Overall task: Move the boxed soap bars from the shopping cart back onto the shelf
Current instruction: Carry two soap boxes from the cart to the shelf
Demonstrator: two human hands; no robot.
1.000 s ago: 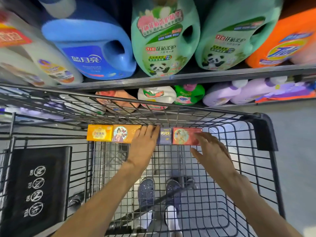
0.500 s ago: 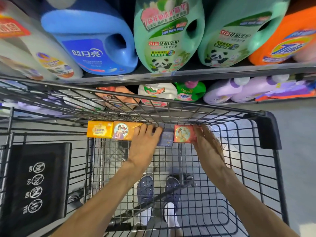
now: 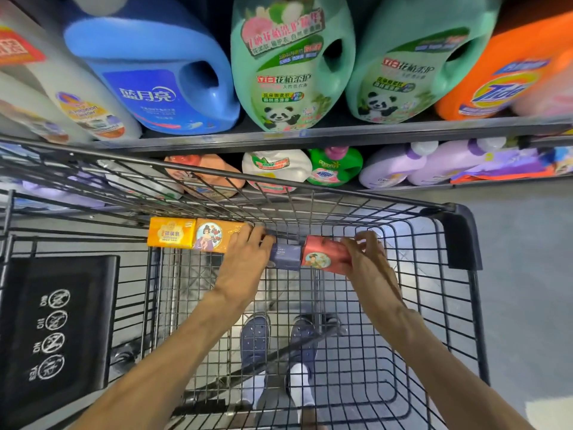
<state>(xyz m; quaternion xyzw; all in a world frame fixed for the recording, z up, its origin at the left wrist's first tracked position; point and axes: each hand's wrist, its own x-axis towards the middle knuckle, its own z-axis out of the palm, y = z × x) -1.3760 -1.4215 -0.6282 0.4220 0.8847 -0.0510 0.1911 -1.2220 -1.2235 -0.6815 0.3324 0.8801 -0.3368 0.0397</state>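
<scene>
Several boxed soap bars stand in a row against the far wall of the wire shopping cart (image 3: 366,218). From the left: a yellow box (image 3: 171,233), an orange box (image 3: 214,238) with a lady's picture, a dark blue box (image 3: 286,256), and a red box (image 3: 324,255). My left hand (image 3: 246,259) lies over the right end of the orange box, with its fingers curled onto the blue box. My right hand (image 3: 367,257) grips the red box, which is tilted and lifted off the row.
Large detergent jugs, blue (image 3: 155,66), green (image 3: 291,63) and orange (image 3: 508,72), fill the upper shelf (image 3: 341,135) just beyond the cart. Smaller bottles (image 3: 276,169) sit on the lower shelf. The cart's black child-seat flap (image 3: 55,324) is at left. My feet (image 3: 279,342) show through the cart floor.
My right hand reached the red box, closed round it and tipped it up out of the row. My left hand slid forward onto the blue box.
</scene>
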